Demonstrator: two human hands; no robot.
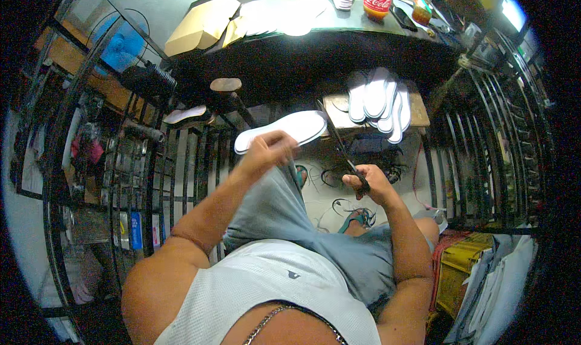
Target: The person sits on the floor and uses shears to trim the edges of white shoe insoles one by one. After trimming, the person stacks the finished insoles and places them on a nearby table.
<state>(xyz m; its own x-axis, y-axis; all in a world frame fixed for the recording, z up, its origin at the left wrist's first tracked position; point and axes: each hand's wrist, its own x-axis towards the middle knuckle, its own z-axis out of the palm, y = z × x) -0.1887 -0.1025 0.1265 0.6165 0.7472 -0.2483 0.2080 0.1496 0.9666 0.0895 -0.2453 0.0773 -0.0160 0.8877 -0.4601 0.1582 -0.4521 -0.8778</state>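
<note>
Holding a white insole (290, 126) at twelve o'clock from the lap, and scissors (342, 145) at one o'clock.
Pinching the insole's near edge between almost closed, blurred left fingers (281, 146); curling the right fingers (351, 180) around the dark handles of the scissors, pointing the blades toward eleven o'clock, close by the insole's right end, leaving contact unclear. Facing more white insoles (376, 97), overlapping on a low wooden stool (419, 112) at one o'clock, and a tabletop (344, 22) at twelve o'clock, bearing a red-labelled bottle (376, 3).
</note>
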